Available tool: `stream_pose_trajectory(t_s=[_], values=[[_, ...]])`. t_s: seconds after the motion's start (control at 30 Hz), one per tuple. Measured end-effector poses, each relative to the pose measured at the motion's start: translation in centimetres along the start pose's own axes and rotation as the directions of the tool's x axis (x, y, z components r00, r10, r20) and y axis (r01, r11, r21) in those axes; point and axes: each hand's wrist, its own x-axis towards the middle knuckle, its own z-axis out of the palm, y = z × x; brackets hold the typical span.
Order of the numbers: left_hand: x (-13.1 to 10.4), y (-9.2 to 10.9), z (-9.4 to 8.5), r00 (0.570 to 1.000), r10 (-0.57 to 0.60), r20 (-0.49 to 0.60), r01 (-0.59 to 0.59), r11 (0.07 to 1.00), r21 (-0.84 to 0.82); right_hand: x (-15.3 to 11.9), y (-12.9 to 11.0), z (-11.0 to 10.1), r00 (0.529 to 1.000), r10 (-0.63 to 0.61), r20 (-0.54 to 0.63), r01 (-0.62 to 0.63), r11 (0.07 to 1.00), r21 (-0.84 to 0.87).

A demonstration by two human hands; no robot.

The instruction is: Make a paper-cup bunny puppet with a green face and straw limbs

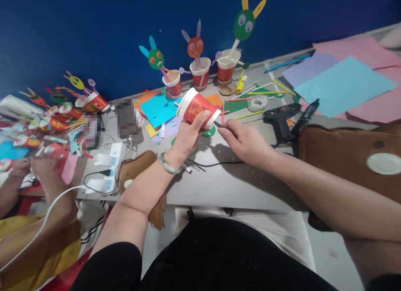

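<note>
My left hand, a bangle on its wrist, is closed round a red and white paper cup. The cup is tilted, its rim to the upper left and its base toward my right hand. In my right hand is a thin dark pointed tool, its tip at the cup's base; most of it is hidden by the fingers. Below the cup, a green paper oval lies on the grey table.
Three paper cups with paper rabbit-like heads, one with a green head, stand along the blue wall. A black glue gun lies right, near coloured paper sheets. Left are a power strip and a co-worker's hands.
</note>
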Motion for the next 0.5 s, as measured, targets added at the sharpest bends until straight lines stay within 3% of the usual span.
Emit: stream_pose_trajectory(t_s=[0.07,0.13,0.2,0.27,0.33,0.37,0.43,0.5], values=[[0.04,-0.08,-0.06,1.0,0.01,0.0,-0.01,1.0,0.017,0.2,-0.21,-0.28,0.973,0.066,0.222,-0.141,0.93,0.34],[0.14,-0.19,-0.15,1.0,0.004,-0.008,-0.004,1.0,0.026,0.33,-0.2,-0.35,0.95,0.073,0.304,-0.214,0.861,0.462],[0.22,-0.3,-0.24,1.0,-0.007,0.001,0.007,1.0,0.023,0.29,-0.05,-0.22,0.986,0.04,0.162,-0.092,0.94,0.328],[0.25,-0.36,-0.28,1.0,-0.017,0.017,0.017,1.0,0.004,0.1,0.07,-0.03,0.998,-0.041,-0.054,0.042,0.999,0.009],[0.2,-0.33,-0.23,0.999,-0.025,0.022,0.026,0.999,-0.02,-0.1,0.02,0.06,0.982,-0.092,-0.164,0.059,0.979,-0.197],[0.15,-0.29,-0.17,0.999,-0.031,0.02,0.031,0.999,-0.029,-0.14,-0.05,0.04,0.982,-0.085,-0.17,0.052,0.98,-0.19],[0.04,-0.2,-0.06,0.999,-0.042,0.015,0.043,0.999,-0.028,-0.07,-0.23,-0.11,0.998,-0.01,-0.069,0.012,0.999,0.03],[-0.04,-0.19,0.0,0.999,-0.036,0.007,0.036,0.999,-0.014,0.17,-0.31,-0.28,0.984,0.081,0.158,-0.134,0.923,0.36]])
